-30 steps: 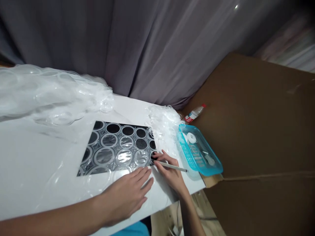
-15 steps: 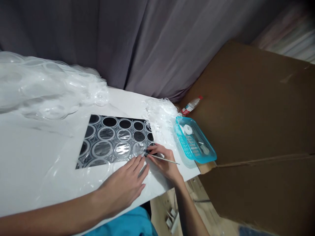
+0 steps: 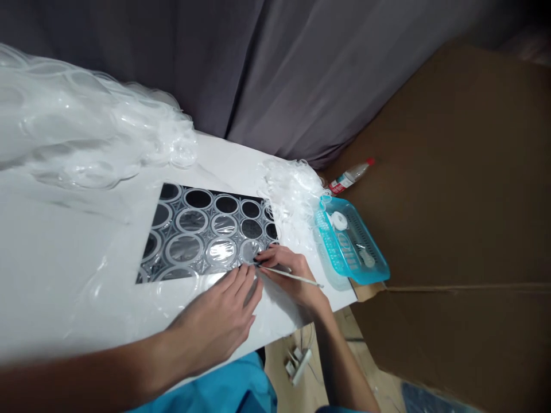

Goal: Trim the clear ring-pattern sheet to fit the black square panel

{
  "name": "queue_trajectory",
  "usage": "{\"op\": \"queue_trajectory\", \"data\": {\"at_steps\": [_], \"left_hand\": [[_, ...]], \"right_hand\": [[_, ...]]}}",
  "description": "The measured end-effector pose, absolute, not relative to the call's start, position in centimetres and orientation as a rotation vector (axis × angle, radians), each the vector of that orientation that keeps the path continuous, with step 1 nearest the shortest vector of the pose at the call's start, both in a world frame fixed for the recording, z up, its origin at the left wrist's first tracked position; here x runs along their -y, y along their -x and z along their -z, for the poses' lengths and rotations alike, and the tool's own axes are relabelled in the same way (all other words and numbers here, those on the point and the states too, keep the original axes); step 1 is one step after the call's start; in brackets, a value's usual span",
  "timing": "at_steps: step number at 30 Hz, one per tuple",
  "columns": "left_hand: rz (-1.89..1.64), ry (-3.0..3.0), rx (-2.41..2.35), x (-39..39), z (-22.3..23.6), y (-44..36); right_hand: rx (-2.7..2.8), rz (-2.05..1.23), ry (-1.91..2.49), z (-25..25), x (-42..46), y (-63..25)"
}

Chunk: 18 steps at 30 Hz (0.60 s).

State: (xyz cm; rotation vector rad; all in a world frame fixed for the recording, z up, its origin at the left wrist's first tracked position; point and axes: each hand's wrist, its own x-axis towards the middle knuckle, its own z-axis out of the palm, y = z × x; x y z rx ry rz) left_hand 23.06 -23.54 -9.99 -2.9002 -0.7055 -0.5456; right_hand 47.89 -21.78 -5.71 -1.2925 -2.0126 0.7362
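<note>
- A grey fabric curtain [image 3: 206,69] is hung beyond the black sheet; to the right of the sheet a tall brown cardboard panel [image 3: 451,183] is seen.
- A white flat tabletop [image 3: 219,166] is placed under the sheet, and a large glossy heap of transparent plastic film [image 3: 86,120] is piled to the sheet's far left.
- A black rectangular sheet [image 3: 198,199] is laid flat on the tabletop; over it a transparent film with pale printed rings [image 3: 183,249] is spread, run past its near edge.
- A translucent blue plastic basket [image 3: 365,278] is set to the right of the sheet, and white curly plastic trimmings [image 3: 293,192] are heaped at its far right corner.
- The left hand [image 3: 219,315] is laid by the sheet's near edge, fingers stretched and close together; nothing is seen gripped.
- By the right hand [image 3: 303,292], at the sheet's near right corner, a thin white stick-like tool [image 3: 293,276] is pinched; whether the film is touched by its tip cannot be told.
- The film is probably best kept taut by light left-hand pressure, the tool steered close to its tip in short strokes, and one ring's outline followed over the dark backing, where it is best seen.
- Compared with a second ago, the right fingertips are brought leftward, almost against the left ones; the left hand is kept nearly in place.
</note>
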Motion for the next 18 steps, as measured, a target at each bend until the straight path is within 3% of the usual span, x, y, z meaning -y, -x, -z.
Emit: {"op": "queue_trajectory", "data": {"at_steps": [18], "left_hand": [[0.611,2.982,0.699,23.4,9.7,-22.7]], "right_hand": [[1.91,-0.788,1.367,5.2,22.0,-46.2]]}}
